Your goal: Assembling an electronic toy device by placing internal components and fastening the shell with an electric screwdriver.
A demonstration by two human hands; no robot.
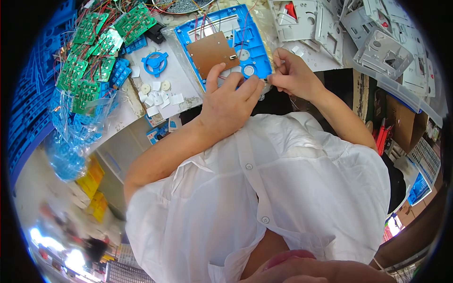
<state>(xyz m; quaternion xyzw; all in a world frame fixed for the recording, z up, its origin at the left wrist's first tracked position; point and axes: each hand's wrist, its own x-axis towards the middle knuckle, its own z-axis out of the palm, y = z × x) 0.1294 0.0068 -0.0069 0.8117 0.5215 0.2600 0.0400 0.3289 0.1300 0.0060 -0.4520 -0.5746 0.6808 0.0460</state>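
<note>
A blue plastic housing (259,47) lies tilted on the worktable in front of me, with a brown circuit board (207,51) and thin red wires inside it. My left hand (229,101) is bent over the housing's near edge. Some of its fingers rest by the board, while the index finger and thumb close together near the right corner. At that corner my right hand (296,75) pinches with thumb and index finger. Whatever lies between those fingertips is too small or hidden to make out.
Green circuit boards (87,94) with wires pile up at the left, beside bagged blue parts (68,155). A blue ring (155,64) and small white pieces (160,100) lie left of the housing. White plastic casings (384,54) crowd the right, some in a clear bin (401,89).
</note>
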